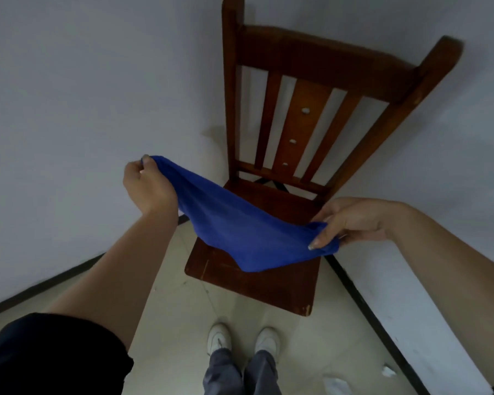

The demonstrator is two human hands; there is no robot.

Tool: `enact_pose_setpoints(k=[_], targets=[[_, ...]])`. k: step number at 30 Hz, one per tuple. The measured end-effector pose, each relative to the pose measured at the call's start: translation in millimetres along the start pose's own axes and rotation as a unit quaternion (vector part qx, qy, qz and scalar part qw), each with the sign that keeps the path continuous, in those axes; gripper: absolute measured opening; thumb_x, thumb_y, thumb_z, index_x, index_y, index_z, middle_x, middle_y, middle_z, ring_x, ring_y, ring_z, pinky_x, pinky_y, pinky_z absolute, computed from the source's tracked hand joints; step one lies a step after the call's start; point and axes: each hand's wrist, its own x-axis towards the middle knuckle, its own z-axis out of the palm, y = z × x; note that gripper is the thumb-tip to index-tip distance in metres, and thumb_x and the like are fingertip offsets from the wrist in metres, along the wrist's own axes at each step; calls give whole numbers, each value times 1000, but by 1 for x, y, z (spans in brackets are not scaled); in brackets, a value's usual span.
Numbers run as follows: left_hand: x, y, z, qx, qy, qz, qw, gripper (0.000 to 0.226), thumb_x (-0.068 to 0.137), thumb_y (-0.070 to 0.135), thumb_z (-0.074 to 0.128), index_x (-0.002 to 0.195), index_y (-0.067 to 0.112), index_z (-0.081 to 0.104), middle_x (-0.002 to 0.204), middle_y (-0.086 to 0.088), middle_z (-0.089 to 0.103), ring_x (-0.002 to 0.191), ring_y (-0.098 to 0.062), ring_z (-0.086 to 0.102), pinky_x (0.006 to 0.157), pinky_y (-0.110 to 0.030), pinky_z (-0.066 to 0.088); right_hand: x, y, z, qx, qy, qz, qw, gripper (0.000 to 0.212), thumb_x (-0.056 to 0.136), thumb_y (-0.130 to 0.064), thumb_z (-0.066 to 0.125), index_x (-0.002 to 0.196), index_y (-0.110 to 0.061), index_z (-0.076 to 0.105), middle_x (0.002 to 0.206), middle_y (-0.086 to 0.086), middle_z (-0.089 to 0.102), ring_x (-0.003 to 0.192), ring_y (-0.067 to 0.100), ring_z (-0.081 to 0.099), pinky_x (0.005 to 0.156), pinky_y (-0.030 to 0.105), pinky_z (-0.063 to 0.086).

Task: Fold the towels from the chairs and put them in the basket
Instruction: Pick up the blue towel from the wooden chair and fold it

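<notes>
From the head camera, we hold the blue towel (240,229) between our two hands, strung out above the seat of the wooden chair (311,81). Its long axis runs on a slant from far left to near right. Our left hand (147,185) pinches the far-left end, raised higher. Our right hand (354,220) pinches the near-right end between thumb and fingers, lower and nearer the chair's right edge. The middle sags toward the seat; whether it touches the wood we cannot tell. For a fold we judge the two ends must meet, and nothing lies between them but the slack cloth.

The chair stands in a corner, its back close to the walls. Below are the pale floor (183,303), our white shoes (244,339) and paper scraps (337,383) at near right. The basket is not in view.
</notes>
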Motion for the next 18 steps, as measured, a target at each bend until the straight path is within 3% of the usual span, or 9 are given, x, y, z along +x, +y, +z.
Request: enact_pose_setpoints(k=[4, 6, 8, 9, 11, 13, 14, 16, 18], targets=[[-7, 16, -2, 45, -29, 53, 997, 24, 101, 29, 36, 87, 16, 49, 75, 7, 47, 67, -5, 44, 74, -28, 40, -23, 2, -10, -40, 95, 16, 995, 32, 70, 3, 80, 94, -14, 67, 101, 8, 69, 94, 19, 65, 95, 34, 53], [-11, 21, -3, 50, -34, 54, 997, 23, 102, 29, 35, 92, 14, 50, 78, 5, 49, 71, -9, 47, 75, -29, 39, -27, 7, -11, 28, 153, 5, 988, 37, 73, 6, 74, 105, -10, 64, 101, 10, 67, 92, 20, 64, 93, 38, 53], [-16, 27, -5, 49, -36, 50, 997, 22, 102, 28, 36, 96, 13, 50, 82, 3, 51, 76, -12, 48, 75, -29, 38, -29, 11, -13, 171, 199, -24, 965, 38, 76, 7, 68, 111, -3, 61, 111, 15, 64, 93, 20, 64, 83, 38, 53], [-19, 30, -4, 47, -40, 50, 997, 22, 102, 29, 35, 96, 13, 50, 82, 3, 51, 75, -12, 48, 73, -29, 38, -30, 10, -13, 279, 214, -54, 935, 31, 78, 8, 63, 107, -2, 60, 114, 16, 62, 92, 21, 65, 79, 39, 53], [-26, 35, 0, 51, -54, 60, 995, 22, 102, 29, 36, 97, 13, 50, 82, 3, 51, 72, -10, 47, 68, -26, 38, -30, 7, -15, 492, 227, -127, 831, 21, 82, 12, 50, 92, -6, 54, 105, 14, 57, 83, 21, 64, 74, 39, 56], [-33, 41, 5, 57, -67, 69, 994, 22, 102, 30, 36, 96, 13, 49, 78, 5, 49, 68, -6, 45, 60, -22, 36, -28, 4, -17, 607, 229, -186, 738, 21, 80, 8, 41, 82, -12, 47, 87, 10, 50, 67, 17, 56, 65, 30, 58], [-35, 44, 8, 57, -71, 68, 993, 22, 102, 30, 36, 96, 13, 49, 76, 6, 48, 66, -6, 44, 59, -21, 36, -27, 3, -18, 627, 230, -192, 719, 19, 79, 5, 39, 80, -12, 45, 81, 8, 46, 60, 16, 50, 60, 27, 55], [-35, 48, 11, 49, -70, 54, 995, 22, 102, 29, 36, 96, 13, 50, 75, 6, 48, 66, -5, 44, 60, -23, 36, -27, 2, -20, 594, 236, -164, 751, 15, 77, 2, 41, 76, -12, 45, 80, 8, 43, 55, 15, 40, 57, 26, 46], [-31, 49, 12, 43, -59, 37, 997, 21, 101, 28, 37, 97, 13, 51, 77, 6, 49, 69, -7, 47, 67, -25, 37, -28, 6, -25, 481, 214, -113, 843, 13, 77, 2, 51, 74, -10, 49, 85, 10, 47, 59, 15, 42, 61, 27, 40]])
